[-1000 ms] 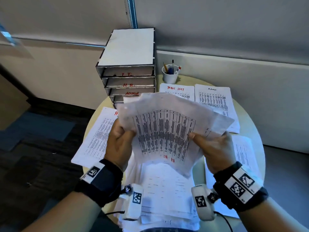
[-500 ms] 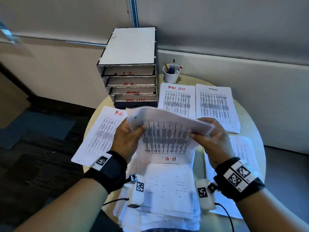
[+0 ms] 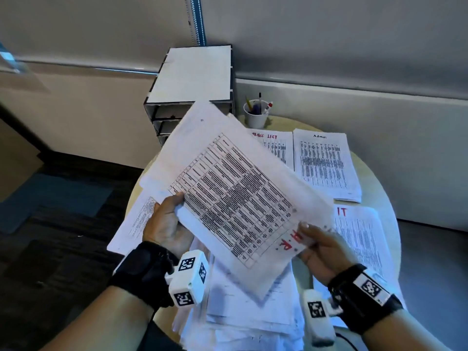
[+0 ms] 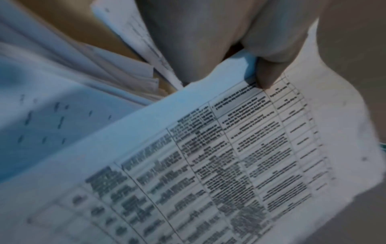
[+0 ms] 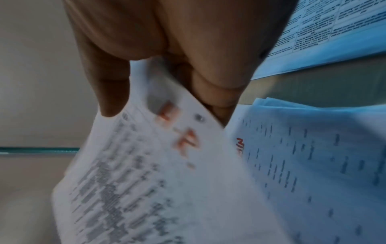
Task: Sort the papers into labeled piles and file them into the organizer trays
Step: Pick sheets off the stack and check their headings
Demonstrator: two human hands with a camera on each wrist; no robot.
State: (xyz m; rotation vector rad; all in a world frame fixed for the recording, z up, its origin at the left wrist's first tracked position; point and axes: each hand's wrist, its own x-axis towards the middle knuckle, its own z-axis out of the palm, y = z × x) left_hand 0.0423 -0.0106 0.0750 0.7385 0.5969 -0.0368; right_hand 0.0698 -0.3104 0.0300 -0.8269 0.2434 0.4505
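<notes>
We see the left hand (image 3: 164,224) and right hand (image 3: 323,249) each pinching an edge of the sheaf of papers (image 3: 235,188), lifted over the table (image 3: 374,178). It hides most of the organizer (image 3: 192,72) behind. The cup (image 3: 255,117) beside the organizer holds pens.

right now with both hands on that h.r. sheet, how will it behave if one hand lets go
The H.R. sheet would probably flop: it is thin and already bows between the left hand and right hand. It looks light, so one pinch should hold it. Its creased edges suggest it could crumple or tear if tugged.
</notes>
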